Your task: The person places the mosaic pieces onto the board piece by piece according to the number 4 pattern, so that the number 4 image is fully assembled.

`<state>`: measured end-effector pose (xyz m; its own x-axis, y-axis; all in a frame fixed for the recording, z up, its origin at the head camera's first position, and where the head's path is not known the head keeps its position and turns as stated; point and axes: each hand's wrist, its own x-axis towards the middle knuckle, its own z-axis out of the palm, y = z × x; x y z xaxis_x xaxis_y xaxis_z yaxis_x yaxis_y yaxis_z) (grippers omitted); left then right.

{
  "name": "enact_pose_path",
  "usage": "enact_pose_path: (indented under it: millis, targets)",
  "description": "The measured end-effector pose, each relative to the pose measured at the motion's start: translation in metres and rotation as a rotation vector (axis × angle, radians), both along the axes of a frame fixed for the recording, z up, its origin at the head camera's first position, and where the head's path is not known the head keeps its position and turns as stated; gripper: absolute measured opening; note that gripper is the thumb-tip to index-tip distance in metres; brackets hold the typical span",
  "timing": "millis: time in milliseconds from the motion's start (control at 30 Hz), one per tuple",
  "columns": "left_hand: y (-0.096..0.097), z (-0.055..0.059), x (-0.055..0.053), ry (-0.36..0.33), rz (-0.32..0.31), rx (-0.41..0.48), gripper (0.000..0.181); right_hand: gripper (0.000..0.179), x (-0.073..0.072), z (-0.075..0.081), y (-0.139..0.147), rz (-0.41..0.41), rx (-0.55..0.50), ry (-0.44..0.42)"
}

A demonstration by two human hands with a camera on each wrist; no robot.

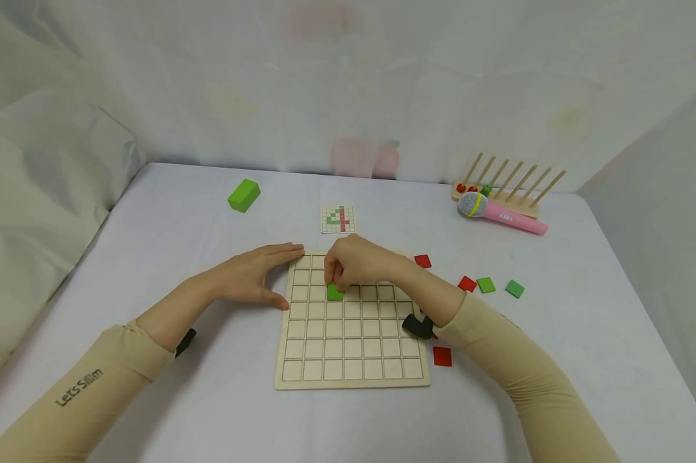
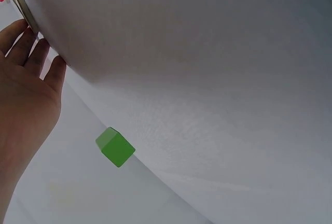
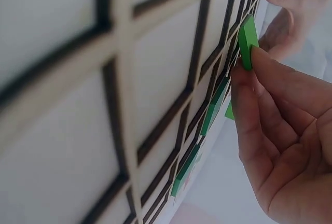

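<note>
My right hand (image 1: 362, 260) pinches a light green square tile (image 1: 335, 292) between thumb and fingers, over the left part of a wooden grid board (image 1: 333, 347). From the right wrist view, this tile (image 3: 248, 40) stands tilted at the board's surface. Two darker green tiles (image 3: 213, 107) sit on the board there; the right hand and arm hide them in the head view. Along the board's left edge lies my left hand (image 1: 243, 273), fingers extended, fingertips touching the upper corner and thumb at the side. It holds nothing.
A small printed grid card (image 1: 338, 220) lies behind the board. Loose red tiles (image 1: 443, 356) and green tiles (image 1: 486, 285) are scattered to the right. A green block (image 1: 244, 195) stands back left; a pink microphone (image 1: 512, 217) leans by a pegged wooden rack (image 1: 456, 195) back right.
</note>
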<state>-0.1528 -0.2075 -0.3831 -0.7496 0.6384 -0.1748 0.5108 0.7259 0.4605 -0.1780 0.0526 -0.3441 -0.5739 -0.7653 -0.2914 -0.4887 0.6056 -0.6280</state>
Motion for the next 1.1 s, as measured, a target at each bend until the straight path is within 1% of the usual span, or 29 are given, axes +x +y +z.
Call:
enact_pose_path:
  millis: [300,600,800,967,1100]
  targets:
    - [0.001,0.001,0.001,-0.008,0.009,-0.001,0.105,0.011,0.001,0.001,-0.001,0.020,0.022,0.054]
    - [0.001,0.001,0.000,-0.018,0.015,-0.009,0.106,0.012,0.001,0.000,-0.002,0.015,0.034,0.063]
    - [0.001,0.000,0.000,-0.012,0.011,-0.006,0.107,0.012,0.000,0.002,0.001,0.019,0.018,0.062]
    - [0.001,0.000,0.000,-0.006,0.011,-0.006,0.106,0.008,-0.003,0.012,0.013,-0.022,0.001,0.089]
    - [0.001,0.000,0.000,-0.007,0.015,-0.016,0.106,0.007,-0.008,0.017,0.035,-0.079,0.005,0.099]
